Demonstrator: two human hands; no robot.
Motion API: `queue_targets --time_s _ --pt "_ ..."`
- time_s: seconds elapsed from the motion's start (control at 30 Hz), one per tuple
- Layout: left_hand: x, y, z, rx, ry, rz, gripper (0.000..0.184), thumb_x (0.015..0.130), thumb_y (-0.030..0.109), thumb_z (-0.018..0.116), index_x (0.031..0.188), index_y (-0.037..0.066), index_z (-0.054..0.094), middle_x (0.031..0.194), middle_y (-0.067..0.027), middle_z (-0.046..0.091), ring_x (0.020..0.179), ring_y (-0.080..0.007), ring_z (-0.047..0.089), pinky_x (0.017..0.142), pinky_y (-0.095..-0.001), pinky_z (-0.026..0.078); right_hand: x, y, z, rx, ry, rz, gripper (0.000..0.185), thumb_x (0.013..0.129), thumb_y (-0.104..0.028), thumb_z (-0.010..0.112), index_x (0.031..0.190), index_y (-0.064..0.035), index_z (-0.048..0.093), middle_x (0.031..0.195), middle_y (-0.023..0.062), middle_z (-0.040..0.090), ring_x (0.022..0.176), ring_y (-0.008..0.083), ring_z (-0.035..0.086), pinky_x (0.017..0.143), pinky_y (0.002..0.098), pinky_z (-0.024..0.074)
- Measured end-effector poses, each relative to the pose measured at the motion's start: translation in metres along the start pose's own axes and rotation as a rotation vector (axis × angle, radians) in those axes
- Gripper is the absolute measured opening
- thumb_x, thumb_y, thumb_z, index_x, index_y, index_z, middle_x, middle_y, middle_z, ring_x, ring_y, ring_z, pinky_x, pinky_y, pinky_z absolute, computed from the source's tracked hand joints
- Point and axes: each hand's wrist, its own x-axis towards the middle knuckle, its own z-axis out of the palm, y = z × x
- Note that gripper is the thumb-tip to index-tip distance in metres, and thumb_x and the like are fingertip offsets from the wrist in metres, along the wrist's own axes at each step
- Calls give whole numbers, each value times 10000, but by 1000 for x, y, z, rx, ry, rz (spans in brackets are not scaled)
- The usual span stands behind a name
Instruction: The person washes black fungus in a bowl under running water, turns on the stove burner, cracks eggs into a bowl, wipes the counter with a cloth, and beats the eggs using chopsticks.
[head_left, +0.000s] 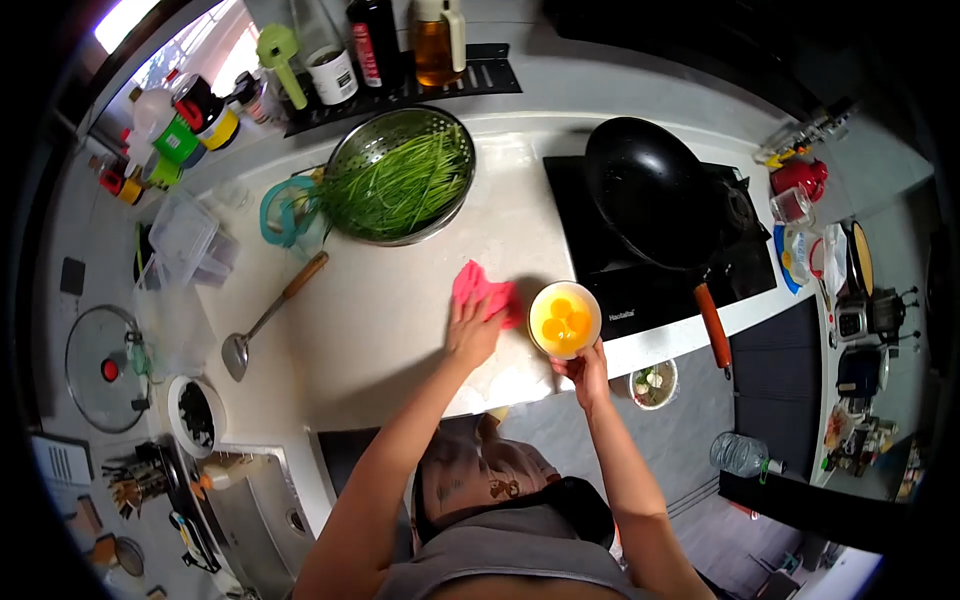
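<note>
My left hand (pixel 474 332) presses a pink cloth (pixel 484 290) flat on the white countertop (pixel 370 320), its fingers spread over the lower part of the cloth. In my right hand (pixel 588 372) is a white bowl (pixel 537 338) with several egg yolks (pixel 566 320) in it, gripped at its near rim. The bowl is just right of the cloth, beside the left edge of the black cooktop (pixel 625 318). Behind my hands, a steel colander (pixel 400 128) holds long green vegetables (pixel 405 185).
A black wok (pixel 655 190) sits on the cooktop, its wooden handle (pixel 713 325) sticking out over the front edge. A spatula (pixel 265 325) and clear plastic containers (pixel 183 240) lie to the left. Bottles (pixel 435 50) line the back. A sink (pixel 260 510) is at lower left.
</note>
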Motion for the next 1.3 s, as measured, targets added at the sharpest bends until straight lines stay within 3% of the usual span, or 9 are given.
queue_targets --time_s 0.27,0.37,0.5,0.67,0.9,1.03,1.13,1.23,1.3 --pt "-145 -121 -59 127 272 -391 419 739 157 557 1151 226 516 1288 -151 363 1115 -429 361 943 -528 283 32 16 74 -56 -176 124 446 826 -135 392 1252 -127 260 933 161 580 694 229 639 567 266 536" --pt "-190 -144 -59 255 355 -715 433 741 128 543 1169 169 486 1256 -200 368 1096 -452 359 929 -544 285 46 24 108 -78 -227 192 498 786 -108 376 1262 -126 231 897 160 584 674 207 638 548 261 535" --pt "-196 -132 -49 325 456 -903 452 756 112 511 1196 59 421 1193 -284 366 1108 -466 337 947 -537 262 61 39 145 -58 -279 233 534 785 -98 380 1282 -132 187 856 148 596 627 201 632 498 264 529" --pt "-169 -57 -23 165 417 -736 456 733 112 529 1181 79 455 1237 -261 353 1109 -479 338 948 -545 263 74 61 173 -111 -328 256 554 820 -117 379 1315 -160 134 839 146 596 604 182 622 508 259 528" --pt "-129 48 -19 -90 33 -310 412 763 165 492 1173 130 493 1309 -186 323 1196 -412 294 977 -517 245 75 47 172 -270 -446 345 602 867 -256 440 1341 -179 76 904 142 593 709 204 622 575 305 530" --pt "-79 60 -1 -134 -19 -19 373 767 218 488 1129 139 532 1316 -170 324 1215 -384 286 1003 -489 224 60 15 127 -307 -299 145 575 876 -251 437 1344 -139 122 923 123 600 718 186 607 581 274 503" --pt "-17 49 16 66 -274 -67 360 751 223 515 1098 136 554 1321 -171 322 1218 -366 290 1015 -470 210 49 1 79 -164 -238 56 525 879 -200 429 1331 -132 171 910 122 603 705 170 596 596 270 494" --pt "48 38 28 -31 123 -219 406 769 206 508 1170 142 501 1323 -197 312 1216 -410 267 1005 -490 206 33 -1 37 -283 -203 50 481 883 -165 417 1315 -124 210 907 119 606 694 158 590 586 267 484" --pt "92 22 48 43 250 -318 441 774 176 484 1213 142 460 1319 -198 320 1212 -427 265 1000 -507 198 23 4 16 -278 -214 59 473 880 -150 423 1309 -125 225 921 115 608 694 153 590 581 262 479"
